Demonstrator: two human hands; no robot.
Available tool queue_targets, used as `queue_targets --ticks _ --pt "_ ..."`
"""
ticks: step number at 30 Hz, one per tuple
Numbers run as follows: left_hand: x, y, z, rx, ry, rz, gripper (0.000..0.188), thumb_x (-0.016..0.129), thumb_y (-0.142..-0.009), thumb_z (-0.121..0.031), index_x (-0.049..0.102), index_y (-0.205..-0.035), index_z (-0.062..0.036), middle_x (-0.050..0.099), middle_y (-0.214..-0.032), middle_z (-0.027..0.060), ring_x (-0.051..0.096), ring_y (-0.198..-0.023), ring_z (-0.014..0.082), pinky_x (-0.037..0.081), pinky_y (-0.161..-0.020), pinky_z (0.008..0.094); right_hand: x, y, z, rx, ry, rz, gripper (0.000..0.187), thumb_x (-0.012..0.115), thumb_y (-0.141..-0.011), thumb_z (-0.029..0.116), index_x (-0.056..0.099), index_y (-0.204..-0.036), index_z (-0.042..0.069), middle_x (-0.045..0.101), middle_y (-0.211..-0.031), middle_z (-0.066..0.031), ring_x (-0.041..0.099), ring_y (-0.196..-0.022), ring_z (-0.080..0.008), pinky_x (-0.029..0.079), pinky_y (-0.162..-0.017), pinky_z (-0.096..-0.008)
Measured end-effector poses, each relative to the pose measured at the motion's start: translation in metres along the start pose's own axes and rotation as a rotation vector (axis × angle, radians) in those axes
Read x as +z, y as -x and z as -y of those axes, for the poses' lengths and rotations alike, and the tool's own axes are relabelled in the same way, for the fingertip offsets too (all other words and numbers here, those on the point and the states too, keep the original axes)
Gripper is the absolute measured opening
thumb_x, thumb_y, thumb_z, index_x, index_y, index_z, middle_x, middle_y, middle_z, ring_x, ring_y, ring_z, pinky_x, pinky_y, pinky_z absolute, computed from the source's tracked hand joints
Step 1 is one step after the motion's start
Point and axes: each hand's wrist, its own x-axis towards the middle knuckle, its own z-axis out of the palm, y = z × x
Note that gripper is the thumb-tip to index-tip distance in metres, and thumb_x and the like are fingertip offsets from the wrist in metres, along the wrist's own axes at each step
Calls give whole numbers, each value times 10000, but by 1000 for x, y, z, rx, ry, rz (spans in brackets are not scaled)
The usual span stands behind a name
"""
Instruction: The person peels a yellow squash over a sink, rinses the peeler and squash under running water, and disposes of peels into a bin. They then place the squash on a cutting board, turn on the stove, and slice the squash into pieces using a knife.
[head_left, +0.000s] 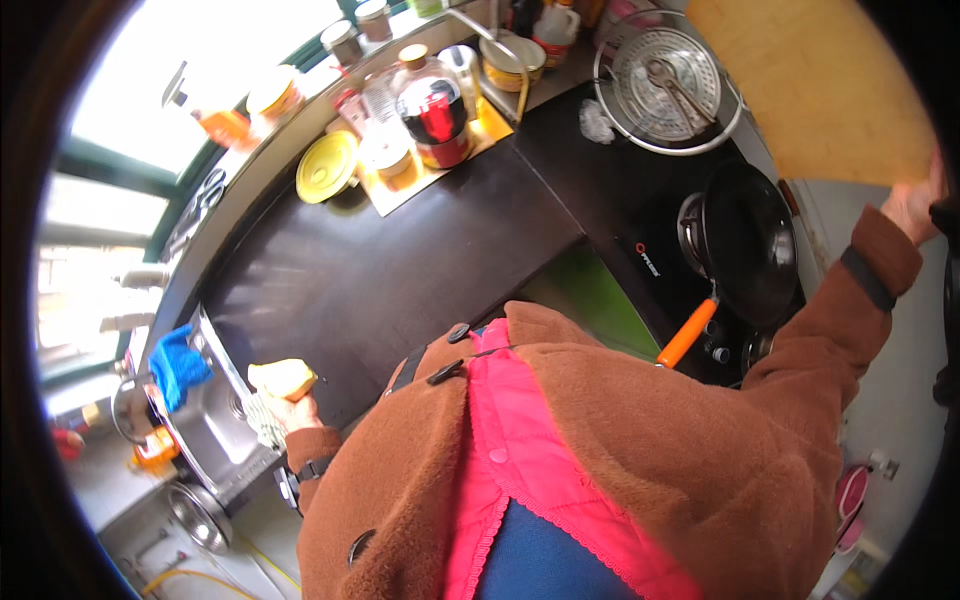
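At the upper right, my right hand (912,208) grips the lower corner of a large light wooden board (820,90), its fingers partly hidden at the dark rim of the picture. My left hand (298,412) is beside the sink, closed around a pale yellow, soft-looking bundle (283,378). A green-and-white checked cloth (262,420) hangs at the same hand. Whether the bundle and the checked cloth are one piece, I cannot tell.
A black wok (750,245) with an orange handle (688,332) sits on the black stove. Behind it lies a round metal steamer rack (665,90). Jars and a yellow lid (327,167) line the dark counter (400,270). A blue cloth (180,367) hangs by the sink (222,425).
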Motion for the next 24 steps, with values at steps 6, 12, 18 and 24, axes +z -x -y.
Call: queue_targets --ticks 6,12,18,24 --pt "-11 -6 -2 20 16 -113 418 579 -924 -502 607 -1136 -142 687 -1022 18 670 -926 222 545 -847 432 21 37 50 39 -165 166 577 646 -909 218 471 -1382 -62 506 -1419 -169 511 -1259 -326 387 -1088 -476" --pt "-36 11 -25 -18 25 -82 428 606 -934 -435 575 -1221 -119 666 -1136 39 643 -1038 235 519 -922 446 20 81 89 360 -375 263 566 674 -906 232 459 -1397 52 569 -1318 -178 599 -1119 -314 509 -953 -444" --pt "-42 -5 -33 36 -34 -44 438 613 -940 -408 562 -1252 -105 655 -1177 52 628 -1081 239 505 -953 450 35 185 101 509 -187 -55 627 726 -877 360 503 -1365 36 615 -1276 -96 583 -1142 -266 470 -981 -445" --pt "-49 -31 -47 -16 -62 59 524 660 -932 -318 494 -1348 -47 610 -1255 91 580 -1173 234 473 -1014 418 103 366 82 960 -637 196 690 714 -863 452 470 -1390 81 519 -1400 -91 470 -1293 -293 382 -1091 -505"
